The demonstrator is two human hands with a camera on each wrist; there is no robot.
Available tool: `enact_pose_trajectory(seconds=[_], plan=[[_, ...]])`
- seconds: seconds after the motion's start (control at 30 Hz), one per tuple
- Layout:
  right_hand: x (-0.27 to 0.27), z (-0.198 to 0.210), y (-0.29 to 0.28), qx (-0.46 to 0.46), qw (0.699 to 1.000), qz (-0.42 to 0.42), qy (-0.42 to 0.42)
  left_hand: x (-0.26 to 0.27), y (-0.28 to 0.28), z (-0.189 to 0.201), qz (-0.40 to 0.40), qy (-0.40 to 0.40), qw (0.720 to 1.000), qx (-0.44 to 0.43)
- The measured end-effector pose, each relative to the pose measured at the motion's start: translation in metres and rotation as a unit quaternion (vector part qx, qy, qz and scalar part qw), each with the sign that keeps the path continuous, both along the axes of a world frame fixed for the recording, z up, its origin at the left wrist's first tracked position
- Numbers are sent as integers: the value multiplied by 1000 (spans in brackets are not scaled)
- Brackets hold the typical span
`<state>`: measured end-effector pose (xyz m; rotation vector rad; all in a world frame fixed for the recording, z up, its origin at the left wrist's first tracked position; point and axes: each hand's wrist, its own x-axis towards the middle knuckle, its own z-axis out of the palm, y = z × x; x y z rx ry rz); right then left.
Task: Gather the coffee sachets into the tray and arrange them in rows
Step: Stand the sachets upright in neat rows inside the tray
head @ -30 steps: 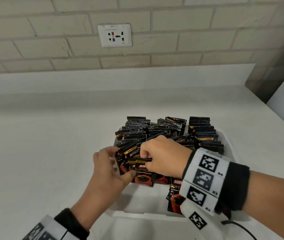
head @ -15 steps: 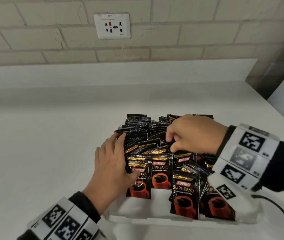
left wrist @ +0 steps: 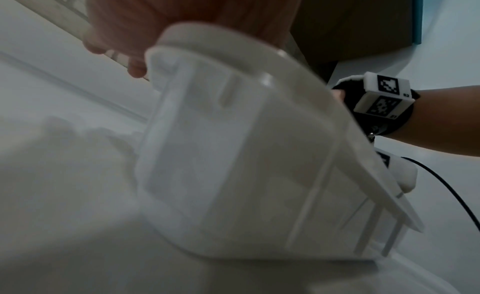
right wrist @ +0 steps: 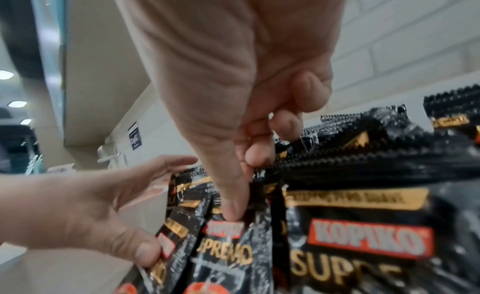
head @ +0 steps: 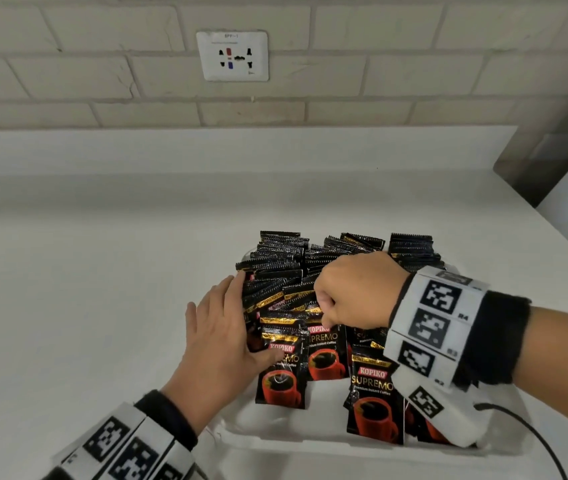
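I am pinching the top edge of a Kopiko sachet [head: 322,351] with my right hand [head: 353,292] to square it into the middle row. My left hand [head: 221,336], fingers straight, is bracing the left row so it stays upright inside the white tray [head: 275,436].

coffee sachets [head: 372,400]: black, gold bands, red logo, red cup print
tray [head: 310,441]: white
counter [head: 102,271]: white
wrist bands [head: 438,327]: white, black square codes
wall [head: 379,64]: pale brick

Sachets [head: 320,271] upright in tray [head: 310,441], tray on counter [head: 102,271]
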<state>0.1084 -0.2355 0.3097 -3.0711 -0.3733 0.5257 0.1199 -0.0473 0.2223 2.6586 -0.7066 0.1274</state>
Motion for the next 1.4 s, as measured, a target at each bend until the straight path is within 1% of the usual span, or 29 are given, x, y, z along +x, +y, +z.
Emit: enact_pose_trajectory(seconds=[0.07, 0.17, 0.23, 0.3, 0.4, 0.5, 0.53, 0.6, 0.67, 0.77, 0.9, 1.17, 1.4], plan=[[2, 3, 1, 33, 999, -26, -14, 2, 1, 2, -6, 40, 998, -45], [5, 3, 3, 69, 996, -59, -26, 5, -1, 5, -34, 49, 989, -137], [4, 0, 6, 87, 993, -79, -25, 6, -2, 5, -51, 50, 982, -172], [2, -3, 11, 107, 989, -95, -26, 7, -3, 6, -66, 46, 982, -172], [-3, -1, 14, 145, 984, -97, -24, 7, -2, 6, -89, 56, 984, -142], [-3, 13, -3, 170, 977, -121, -48, 9, -1, 5, -102, 66, 985, -121], [-2, 18, -12, 159, 978, -122, -62, 9, 0, 4, -105, 70, 985, -117], [0, 24, -26, 101, 987, -107, -71, 10, 1, 3, -111, 74, 985, -112], [1, 24, -30, 44, 995, -74, -55, 10, 1, 3, -118, 71, 984, -111], [2, 17, -23, -2, 999, -25, -31, 10, 1, 5, -127, 66, 982, -121], [4, 10, -12, -24, 999, 12, -43, 9, 1, 6, -128, 61, 981, -134], [8, 4, 1, -44, 994, 52, -81, 7, 1, 5, -126, 54, 979, -153], [-1, 0, 4, -39, 989, 73, -123, 8, 1, 4, -124, 51, 981, -139]])
